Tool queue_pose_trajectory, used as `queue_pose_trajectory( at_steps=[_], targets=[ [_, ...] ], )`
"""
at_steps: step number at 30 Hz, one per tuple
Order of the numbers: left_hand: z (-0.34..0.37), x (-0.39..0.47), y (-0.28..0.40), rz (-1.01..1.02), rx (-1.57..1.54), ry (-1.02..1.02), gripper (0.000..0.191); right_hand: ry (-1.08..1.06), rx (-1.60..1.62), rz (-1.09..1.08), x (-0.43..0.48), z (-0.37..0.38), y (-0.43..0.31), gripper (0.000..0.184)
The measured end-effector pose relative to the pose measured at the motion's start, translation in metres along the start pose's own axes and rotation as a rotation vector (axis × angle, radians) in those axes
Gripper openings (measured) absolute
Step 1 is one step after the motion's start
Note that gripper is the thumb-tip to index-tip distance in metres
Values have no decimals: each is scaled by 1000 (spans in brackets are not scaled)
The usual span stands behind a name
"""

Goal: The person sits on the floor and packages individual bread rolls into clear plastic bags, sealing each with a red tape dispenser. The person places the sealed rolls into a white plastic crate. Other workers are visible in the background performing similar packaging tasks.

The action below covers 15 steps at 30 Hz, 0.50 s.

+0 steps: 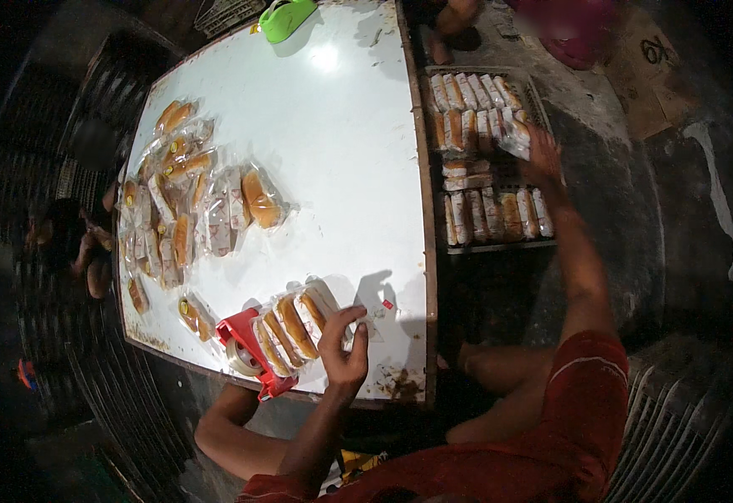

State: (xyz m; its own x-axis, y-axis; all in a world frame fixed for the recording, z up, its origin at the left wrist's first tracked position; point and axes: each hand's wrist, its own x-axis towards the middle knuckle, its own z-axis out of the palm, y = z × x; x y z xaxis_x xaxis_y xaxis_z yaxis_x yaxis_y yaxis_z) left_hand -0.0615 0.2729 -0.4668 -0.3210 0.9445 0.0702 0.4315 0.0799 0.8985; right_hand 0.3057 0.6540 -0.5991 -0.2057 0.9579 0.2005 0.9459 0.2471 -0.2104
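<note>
My left hand (344, 355) is over the near edge of the white table (354, 157), thumb and forefinger apart and nothing between them. Beside it, several bread rolls in clear wrappers (294, 327) stand in a row against a red tape dispenser (241, 326) with a tape roll (241, 357). My right hand (542, 154) reaches over a plastic crate (537, 100) right of the table. Its fingers are on a wrapped bread roll (516, 139) at the end of the crate's second row. Other wrapped rolls (498, 214) fill rows in the crate.
A loose pile of wrapped rolls (181, 214) covers the table's left part. At the far edge is a green tape dispenser (286, 20). A small red scrap (388, 304) lies near my left hand. Other people's limbs (93, 245) show at left and top right (454, 22). Cardboard (649, 82) lies on the floor.
</note>
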Motion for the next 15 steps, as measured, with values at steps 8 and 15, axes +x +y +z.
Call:
queue_pose_trajectory(
  at_steps=[8,15],
  targets=[
    [-22,-38,16,-12,68,-10,22,-302,-297,-145,-26,23,-61,71],
    [-95,-65,4,96,57,-69,26,156,394,-749,11,-37,-243,37]
  ],
)
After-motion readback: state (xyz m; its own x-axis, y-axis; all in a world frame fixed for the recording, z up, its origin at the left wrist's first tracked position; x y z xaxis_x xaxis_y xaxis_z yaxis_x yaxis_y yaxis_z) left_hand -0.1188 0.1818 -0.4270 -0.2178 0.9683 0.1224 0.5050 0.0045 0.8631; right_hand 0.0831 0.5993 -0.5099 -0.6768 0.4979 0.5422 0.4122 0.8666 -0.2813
